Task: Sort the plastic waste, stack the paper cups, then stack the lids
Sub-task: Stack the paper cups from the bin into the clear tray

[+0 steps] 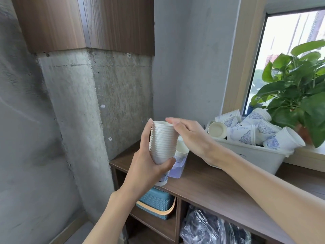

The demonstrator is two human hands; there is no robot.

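My left hand (149,162) grips a tall stack of white paper cups (162,141), held upright above the left end of the wooden cabinet top (211,184). My right hand (186,132) lies flat over the stack's top rim, fingers straight and touching it. Behind the stack a second, shorter pile of cups (182,152) stands on a pale purple container (177,170). A white plastic bin (255,155) on the right holds several loose blue-patterned cups (246,134), lying on their sides.
A green potted plant (299,88) stands on the window sill behind the bin. Below the cabinet top, one compartment holds a blue woven basket (156,203); the compartment beside it holds black plastic bags (211,228). A concrete pillar rises to the left.
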